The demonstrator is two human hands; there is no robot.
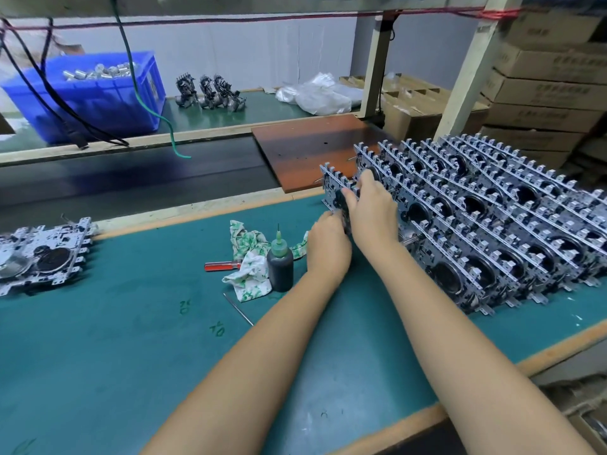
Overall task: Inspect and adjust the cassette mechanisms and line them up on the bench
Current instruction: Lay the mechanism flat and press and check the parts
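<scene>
Soft, even light from overhead fills the scene, bright enough that shadows under the forearms on the teal bench mat (pixel 98 356) stay faint. The wide lens bows straight lines near the edges, and the far blue plastic crate (pixel 98 93) and stacked brown cardboard boxes (pixel 551 93) look slightly soft. The rows of silver metal mechanisms (pixel 492 218) catch small glints.
</scene>
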